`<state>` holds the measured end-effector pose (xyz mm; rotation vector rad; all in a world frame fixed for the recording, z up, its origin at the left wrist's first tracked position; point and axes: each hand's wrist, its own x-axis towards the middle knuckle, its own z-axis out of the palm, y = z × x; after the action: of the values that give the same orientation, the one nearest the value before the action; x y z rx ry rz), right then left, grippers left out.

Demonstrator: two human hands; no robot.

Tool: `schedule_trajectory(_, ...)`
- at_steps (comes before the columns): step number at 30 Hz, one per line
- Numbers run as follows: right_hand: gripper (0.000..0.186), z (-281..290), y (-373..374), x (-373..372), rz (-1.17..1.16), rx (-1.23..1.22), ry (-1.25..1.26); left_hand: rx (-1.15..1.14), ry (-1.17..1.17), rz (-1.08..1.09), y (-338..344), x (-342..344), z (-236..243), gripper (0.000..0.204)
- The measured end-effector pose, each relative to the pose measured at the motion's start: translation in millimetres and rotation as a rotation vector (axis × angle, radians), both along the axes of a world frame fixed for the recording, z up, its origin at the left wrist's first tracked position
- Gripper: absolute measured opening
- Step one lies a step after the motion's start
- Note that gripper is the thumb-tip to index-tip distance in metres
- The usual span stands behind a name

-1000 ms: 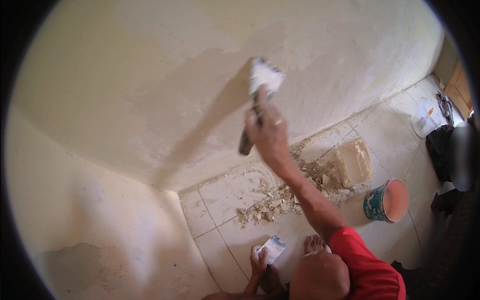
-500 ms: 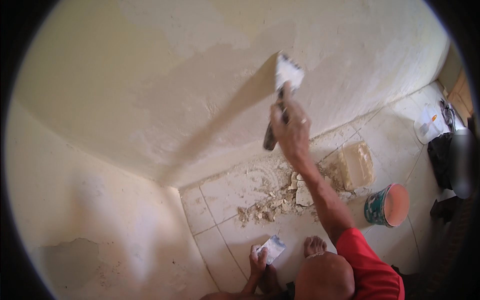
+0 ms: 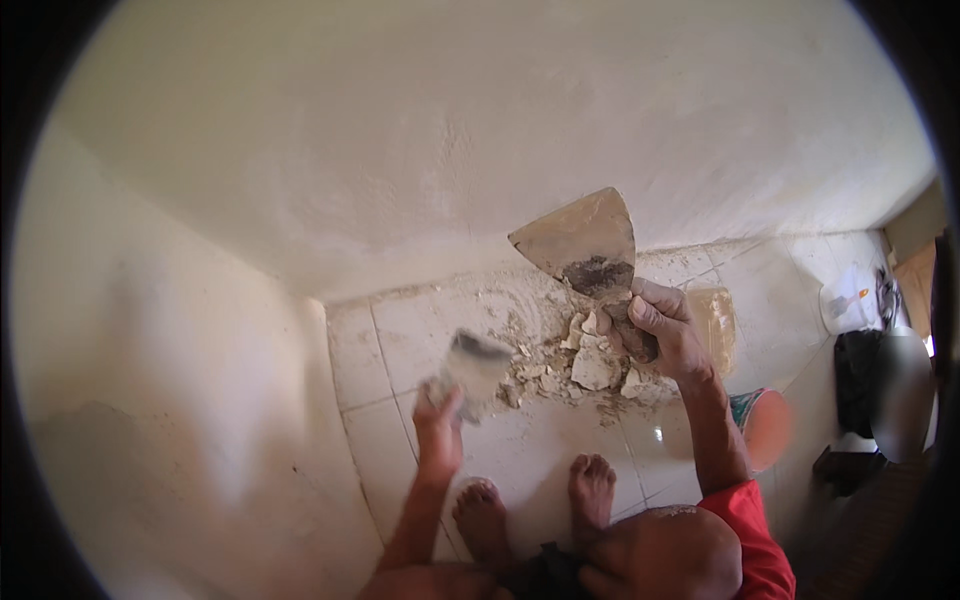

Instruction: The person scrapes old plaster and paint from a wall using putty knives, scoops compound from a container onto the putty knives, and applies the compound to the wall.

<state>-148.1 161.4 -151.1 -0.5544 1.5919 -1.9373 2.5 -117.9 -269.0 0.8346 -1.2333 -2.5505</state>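
My right hand (image 3: 665,330) is closed round the dark handle of a wide putty knife (image 3: 588,232). Its broad, dusty blade points up and left, in front of the lower wall (image 3: 380,180). Lower on the left, my left hand (image 3: 438,420) grips a second scraper (image 3: 474,370), a smaller blade with a dark edge, blurred by motion. The two tools are apart. Behind and between them, a heap of broken plaster flakes (image 3: 595,362) lies on the tiles at the foot of the wall.
A plaster-caked tray (image 3: 712,325) sits on the tiled floor (image 3: 520,450) behind my right wrist. Beside my right forearm stands a bucket (image 3: 768,430) with a pinkish inside. Farther right are a clear container (image 3: 845,305) and a black bag (image 3: 858,370). My bare feet (image 3: 592,488) are near the rubble.
My right hand has come down from the wall with the putty knife, turning its blade. My left hand has risen from near my foot, bringing the smaller scraper up beside the rubble.
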Motion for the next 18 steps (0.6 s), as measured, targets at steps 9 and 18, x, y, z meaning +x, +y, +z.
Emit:
schedule_trajectory(9,0.034,-2,-42,17,-0.147,0.396,0.776,0.089,0.267,-0.153,-6,-53,99,0.034)
schedule_trajectory(18,0.044,-47,-40,4,-0.353,0.569,1.044,0.022,0.339,-0.063,-9,-43,104,0.034)
